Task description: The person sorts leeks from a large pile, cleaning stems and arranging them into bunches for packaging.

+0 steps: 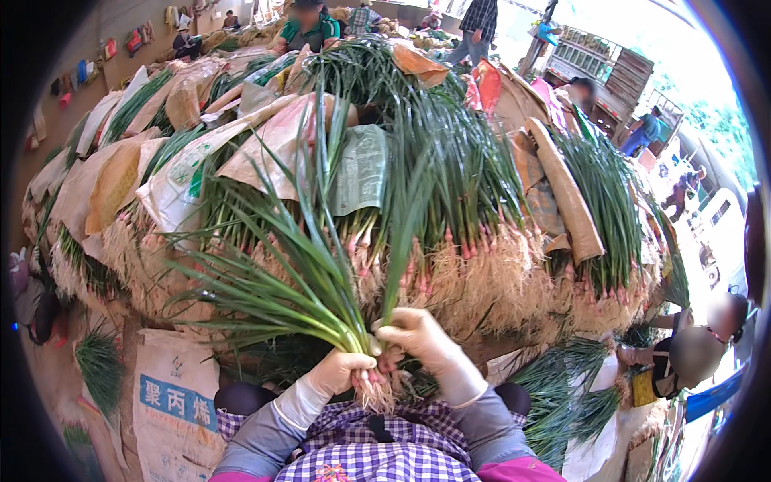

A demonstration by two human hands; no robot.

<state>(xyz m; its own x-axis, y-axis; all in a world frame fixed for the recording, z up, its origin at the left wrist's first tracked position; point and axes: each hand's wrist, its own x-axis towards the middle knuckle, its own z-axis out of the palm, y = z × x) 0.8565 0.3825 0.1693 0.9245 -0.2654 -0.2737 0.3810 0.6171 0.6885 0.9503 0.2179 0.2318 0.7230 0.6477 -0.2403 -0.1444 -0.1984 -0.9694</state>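
Observation:
Both hands wear pale rubber gloves and meet low in the middle of the view. My left hand (343,370) is closed around the stems of a fanned bunch of green garlic plants (301,295), whose pinkish bulbs and pale roots hang below the fist. At its right, my right hand (412,337) pinches the lower stem of a few upright leaves (405,247), close against the bunch. Beyond the hands rises a large heap of the same plants (458,156), with roots facing me and sacks laid over parts of it.
A printed woven sack (174,410) lies at the lower left. More plants (542,385) lie on the ground at the lower right, near people seated there. A person in a green top (310,30) is behind the heap. Trucks (596,72) stand at the upper right.

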